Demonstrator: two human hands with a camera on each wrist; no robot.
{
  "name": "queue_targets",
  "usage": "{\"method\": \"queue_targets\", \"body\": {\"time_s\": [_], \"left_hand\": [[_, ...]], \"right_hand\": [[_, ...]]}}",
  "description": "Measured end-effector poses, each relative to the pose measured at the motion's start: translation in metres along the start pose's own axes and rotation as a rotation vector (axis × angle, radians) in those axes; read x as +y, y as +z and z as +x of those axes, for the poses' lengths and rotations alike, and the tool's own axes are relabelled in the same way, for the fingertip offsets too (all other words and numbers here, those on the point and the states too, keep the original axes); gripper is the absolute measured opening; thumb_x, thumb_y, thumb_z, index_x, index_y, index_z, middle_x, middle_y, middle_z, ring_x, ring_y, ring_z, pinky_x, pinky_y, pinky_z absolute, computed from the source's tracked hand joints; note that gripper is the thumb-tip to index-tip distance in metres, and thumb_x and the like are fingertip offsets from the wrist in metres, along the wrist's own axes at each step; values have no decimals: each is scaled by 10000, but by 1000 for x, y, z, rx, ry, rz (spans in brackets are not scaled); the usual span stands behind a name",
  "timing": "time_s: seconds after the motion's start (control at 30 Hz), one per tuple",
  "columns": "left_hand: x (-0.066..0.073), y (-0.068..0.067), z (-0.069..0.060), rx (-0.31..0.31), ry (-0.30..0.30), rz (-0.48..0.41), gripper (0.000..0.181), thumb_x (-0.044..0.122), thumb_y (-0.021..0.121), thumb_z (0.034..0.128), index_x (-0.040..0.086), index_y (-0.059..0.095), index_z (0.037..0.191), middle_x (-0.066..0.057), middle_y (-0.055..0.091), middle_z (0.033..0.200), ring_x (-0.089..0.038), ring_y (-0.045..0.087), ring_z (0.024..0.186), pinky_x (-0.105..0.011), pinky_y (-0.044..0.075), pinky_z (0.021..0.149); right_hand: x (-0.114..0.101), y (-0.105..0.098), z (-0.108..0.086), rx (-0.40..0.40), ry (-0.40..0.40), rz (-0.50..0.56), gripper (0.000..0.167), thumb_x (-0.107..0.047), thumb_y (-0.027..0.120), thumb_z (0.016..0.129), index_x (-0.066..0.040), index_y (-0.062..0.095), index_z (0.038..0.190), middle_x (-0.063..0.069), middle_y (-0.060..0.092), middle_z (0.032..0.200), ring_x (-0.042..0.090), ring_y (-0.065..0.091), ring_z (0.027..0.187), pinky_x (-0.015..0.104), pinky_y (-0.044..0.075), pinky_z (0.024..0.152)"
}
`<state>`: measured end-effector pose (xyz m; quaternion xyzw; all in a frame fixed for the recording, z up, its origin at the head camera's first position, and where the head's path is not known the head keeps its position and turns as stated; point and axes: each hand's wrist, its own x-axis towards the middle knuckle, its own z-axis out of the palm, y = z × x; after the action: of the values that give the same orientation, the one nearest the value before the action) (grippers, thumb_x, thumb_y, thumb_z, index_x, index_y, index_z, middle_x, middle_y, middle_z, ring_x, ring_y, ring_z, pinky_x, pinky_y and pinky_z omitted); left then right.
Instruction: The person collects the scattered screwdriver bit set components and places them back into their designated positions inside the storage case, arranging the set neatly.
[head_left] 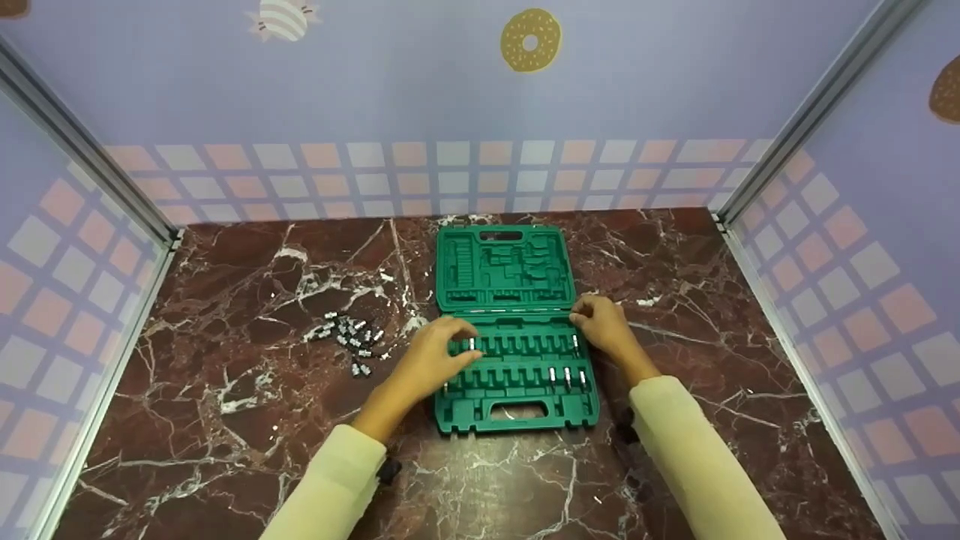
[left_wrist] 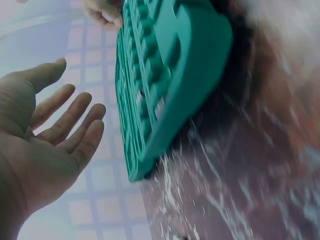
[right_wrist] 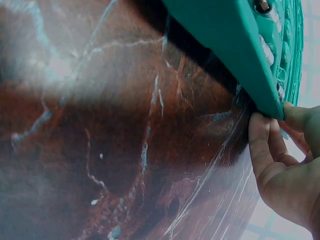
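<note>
An unfolded green case [head_left: 517,322] lies on the marbled table, with rows of slots in its near half. Several metal sockets stand in those slots, three of them at the near right [head_left: 568,376]. Over the left part of the near half is the left hand [head_left: 435,356], beside a socket [head_left: 472,343]; in the left wrist view this hand [left_wrist: 50,125] has its fingers spread and holds nothing. The right hand [head_left: 602,326] pinches the case's right edge near the hinge; the right wrist view shows that hand [right_wrist: 285,165] with thumb and fingers on the green edge [right_wrist: 240,55].
A loose pile of small metal sockets [head_left: 352,337] lies on the table left of the case. Patterned panels [head_left: 450,176] enclose the table at the back and both sides. The case's far half [head_left: 504,270], with moulded recesses, lies towards the back panel.
</note>
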<state>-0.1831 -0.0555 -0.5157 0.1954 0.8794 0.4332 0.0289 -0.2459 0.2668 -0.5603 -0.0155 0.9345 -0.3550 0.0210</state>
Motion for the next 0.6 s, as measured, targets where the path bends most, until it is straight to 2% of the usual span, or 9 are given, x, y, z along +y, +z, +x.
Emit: {"method": "queue_targets", "body": {"time_s": [0.3,0.47,0.6], "left_hand": [[-21,-24,-15,49,-13,52,357,158,827,868,25,713,1179,-105,696,1163,-347,661,1087,-476,553,980],[-35,-35,-23,115,4,79,355,106,836,842,34,722,1170,-115,698,1182,-334,658,1121,-501,525,1036],[-47,-42,-29,190,5,115,340,54,836,820,44,731,1143,-127,695,1169,-343,656,1127,-534,508,1049]], "right_hand": [[2,-1,1,10,-22,-14,66,-73,693,971,-11,711,958,180,725,948,342,650,896,541,528,852],[2,-1,0,18,-20,-16,59,-75,701,966,-20,705,944,168,724,938,334,645,890,533,525,852],[2,-1,-1,16,-24,-9,64,-78,699,968,-19,704,944,170,719,931,334,639,882,535,525,840]]}}
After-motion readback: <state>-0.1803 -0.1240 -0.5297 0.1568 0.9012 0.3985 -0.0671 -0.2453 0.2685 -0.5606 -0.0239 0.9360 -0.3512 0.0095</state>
